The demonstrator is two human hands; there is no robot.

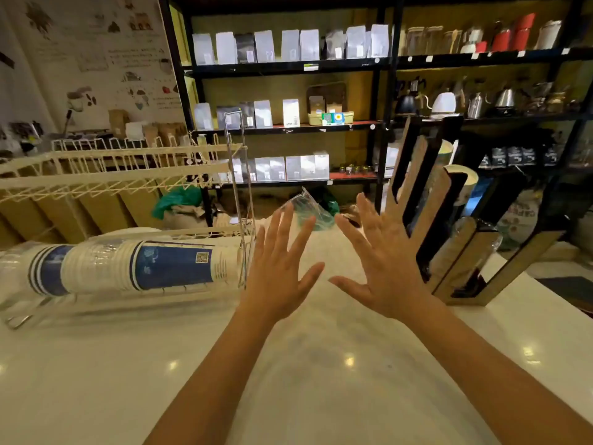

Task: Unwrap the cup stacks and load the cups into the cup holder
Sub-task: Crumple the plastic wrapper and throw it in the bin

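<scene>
A stack of white-and-blue paper cups [128, 268] lies on its side in clear plastic wrap on the white counter, at the left. The wooden and black cup holder [449, 220] stands tilted at the right, with cups showing in its slots. Over the middle of the counter, my left hand [279, 264] and my right hand [382, 261] are raised with the fingers spread and straight, holding nothing. The left hand is just right of the wrapped stack's end, and the right hand is just left of the holder. A crumpled clear wrapper [309, 208] lies beyond my fingertips.
A cream wire rack [112, 165] stands over the left of the counter, with a clear upright frame [240, 187] at its right end. Black shelves [288, 67] with bags, kettles and jars fill the background. The white counter [305, 364] stretches in front of me.
</scene>
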